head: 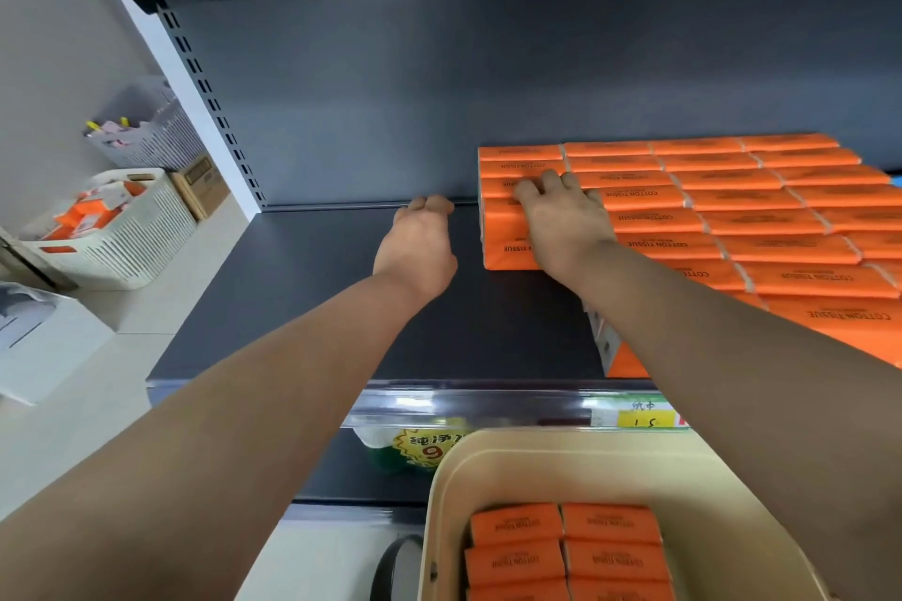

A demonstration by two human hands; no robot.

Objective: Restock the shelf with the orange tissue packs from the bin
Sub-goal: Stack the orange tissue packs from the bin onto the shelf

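Observation:
Several rows of orange tissue packs (732, 210) cover the right half of the dark shelf (317, 307). My right hand (561, 215) lies flat on top of the leftmost column of packs, fingers stretched toward the back. My left hand (420, 239) reaches over the bare shelf just left of that column, fingers loosely bent and holding nothing; it is apart from the packs. A beige bin (488, 454) below the shelf edge holds several more orange packs (566, 547).
The shelf's left half is bare. A price strip (634, 417) runs along its front edge. On the floor to the left stand a white basket (127, 234) with orange items, a grey basket (151, 122), a cardboard box (200, 185) and a white box (44, 342).

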